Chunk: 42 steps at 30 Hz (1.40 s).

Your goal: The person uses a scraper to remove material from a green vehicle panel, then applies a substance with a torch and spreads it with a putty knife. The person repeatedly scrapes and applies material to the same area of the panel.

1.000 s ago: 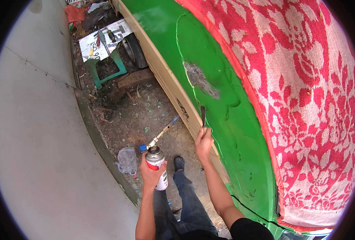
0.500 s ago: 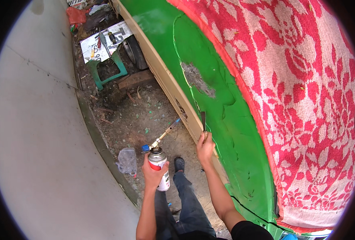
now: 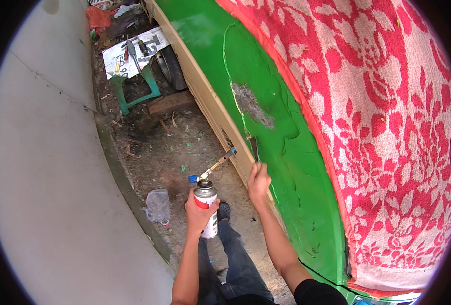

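Note:
My left hand [image 3: 199, 213] is wrapped round the canister of a blowtorch [image 3: 208, 197]. Its brass nozzle points up and right at the beige lower strip [image 3: 216, 109], and a short blue flame [image 3: 233, 151] shows at the tip, close to that strip. In my right hand [image 3: 259, 184], fingers closed on the handle, is a scraper [image 3: 255, 147]. The scraper's dark blade lies at the lower edge of the green panel [image 3: 281, 147], beside a ragged line of lifted paint. Farther up, a rough grey bare patch [image 3: 253, 105] breaks the green paint.
A red and pink floral cloth [image 3: 378, 132] covers the panel's right side. A pale wall [image 3: 62, 168] runs along the left. Beyond are a green stool [image 3: 144, 91], a board with hand tools [image 3: 134, 53], a wheel [image 3: 170, 68] and a wooden block [image 3: 172, 103]. A clear plastic bag [image 3: 157, 206] lies on the ground.
The blowtorch in my left hand has moved right and slightly up, bringing its tip nearer the beige strip. My right hand has shifted the scraper slightly up and left along the paint edge.

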Each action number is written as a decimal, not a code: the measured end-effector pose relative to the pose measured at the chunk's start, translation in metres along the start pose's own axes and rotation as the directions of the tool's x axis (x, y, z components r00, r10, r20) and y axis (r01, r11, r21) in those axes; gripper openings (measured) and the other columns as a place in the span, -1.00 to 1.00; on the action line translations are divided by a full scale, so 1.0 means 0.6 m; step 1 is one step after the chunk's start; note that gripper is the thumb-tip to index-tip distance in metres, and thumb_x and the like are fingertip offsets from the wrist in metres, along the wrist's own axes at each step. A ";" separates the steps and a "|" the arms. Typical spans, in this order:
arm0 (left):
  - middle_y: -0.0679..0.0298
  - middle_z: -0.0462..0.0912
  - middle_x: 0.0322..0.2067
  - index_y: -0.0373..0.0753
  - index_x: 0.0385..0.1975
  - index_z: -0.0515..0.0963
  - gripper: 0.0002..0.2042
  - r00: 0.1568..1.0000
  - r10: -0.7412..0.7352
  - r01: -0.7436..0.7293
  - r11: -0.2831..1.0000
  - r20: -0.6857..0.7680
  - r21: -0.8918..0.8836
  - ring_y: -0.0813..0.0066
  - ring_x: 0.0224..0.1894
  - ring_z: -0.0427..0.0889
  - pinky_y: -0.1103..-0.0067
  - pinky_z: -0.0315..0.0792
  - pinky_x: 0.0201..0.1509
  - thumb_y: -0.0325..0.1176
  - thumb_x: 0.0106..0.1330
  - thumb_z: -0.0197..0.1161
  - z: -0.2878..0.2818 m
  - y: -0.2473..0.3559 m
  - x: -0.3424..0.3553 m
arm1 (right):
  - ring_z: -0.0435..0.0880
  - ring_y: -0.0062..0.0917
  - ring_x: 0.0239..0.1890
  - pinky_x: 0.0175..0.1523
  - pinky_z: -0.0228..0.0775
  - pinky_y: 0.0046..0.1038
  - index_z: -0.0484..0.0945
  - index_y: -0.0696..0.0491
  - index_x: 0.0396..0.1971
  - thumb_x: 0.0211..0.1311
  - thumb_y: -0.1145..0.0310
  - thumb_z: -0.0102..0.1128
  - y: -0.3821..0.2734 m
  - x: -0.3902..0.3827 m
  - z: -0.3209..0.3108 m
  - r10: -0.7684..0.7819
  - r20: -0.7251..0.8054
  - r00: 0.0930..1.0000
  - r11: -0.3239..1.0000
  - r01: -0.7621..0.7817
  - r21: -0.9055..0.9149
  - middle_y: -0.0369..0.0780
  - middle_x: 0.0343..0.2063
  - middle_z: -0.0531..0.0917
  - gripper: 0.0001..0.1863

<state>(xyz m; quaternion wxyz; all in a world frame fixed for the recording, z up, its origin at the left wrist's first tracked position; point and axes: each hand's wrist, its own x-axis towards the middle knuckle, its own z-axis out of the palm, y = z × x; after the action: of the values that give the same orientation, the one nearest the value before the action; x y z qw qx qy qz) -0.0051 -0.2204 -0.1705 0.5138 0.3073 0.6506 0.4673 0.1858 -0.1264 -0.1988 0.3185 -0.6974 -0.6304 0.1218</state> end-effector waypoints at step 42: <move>0.21 0.70 -0.29 -0.33 -0.02 0.44 -0.48 0.994 -0.004 -0.006 0.996 -0.107 -0.092 0.48 -0.26 0.68 0.49 0.54 -0.09 -0.46 0.02 0.53 -0.059 -0.013 -0.020 | 0.66 -0.15 -0.60 -0.52 0.44 -0.23 0.41 0.26 -0.23 0.45 0.46 0.05 -0.006 -0.018 -0.011 0.047 0.000 0.999 0.999 -0.047 -0.019 0.02 -0.58 0.60 -0.85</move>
<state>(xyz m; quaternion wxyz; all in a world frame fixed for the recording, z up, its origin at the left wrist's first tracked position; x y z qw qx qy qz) -0.0348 -0.2443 -0.1721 0.4914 0.2581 0.6547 0.5131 0.1848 -0.1385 -0.1939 0.3088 -0.7148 -0.6152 0.1233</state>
